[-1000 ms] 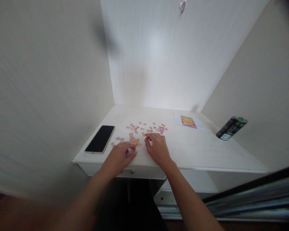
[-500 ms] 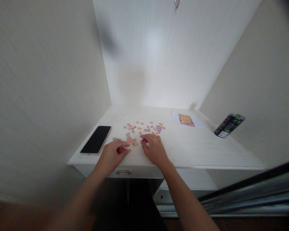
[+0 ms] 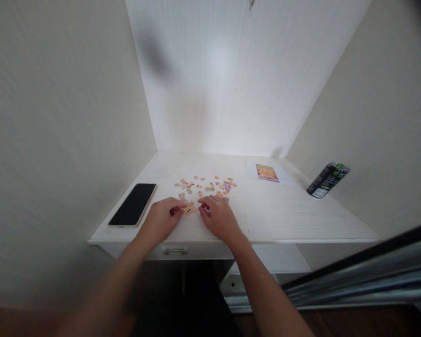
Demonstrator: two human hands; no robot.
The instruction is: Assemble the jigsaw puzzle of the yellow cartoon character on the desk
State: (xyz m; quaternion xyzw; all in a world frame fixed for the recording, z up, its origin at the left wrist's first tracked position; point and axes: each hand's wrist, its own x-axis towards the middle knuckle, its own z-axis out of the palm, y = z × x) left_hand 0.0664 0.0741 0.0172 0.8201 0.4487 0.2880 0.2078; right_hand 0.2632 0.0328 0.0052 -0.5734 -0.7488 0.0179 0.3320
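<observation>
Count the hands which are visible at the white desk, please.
2. The left hand is between the phone and the yellow puzzle pieces; the right hand is on those pieces' other side. None appears hidden.

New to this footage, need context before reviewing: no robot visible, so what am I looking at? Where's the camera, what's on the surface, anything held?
There's no machine here: the "grip" is a person's two bare hands. The camera is worn on that person's head, looking forward and down, so the forearms enter from the bottom. On the white desk lie scattered puzzle pieces, with a phone to their left, a printed picture on paper to their right, and a dark can farther right. The left hand has its fingertips at a yellow puzzle section; the right hand is just across from it. Whether either actually pinches a piece is too small to tell.
</observation>
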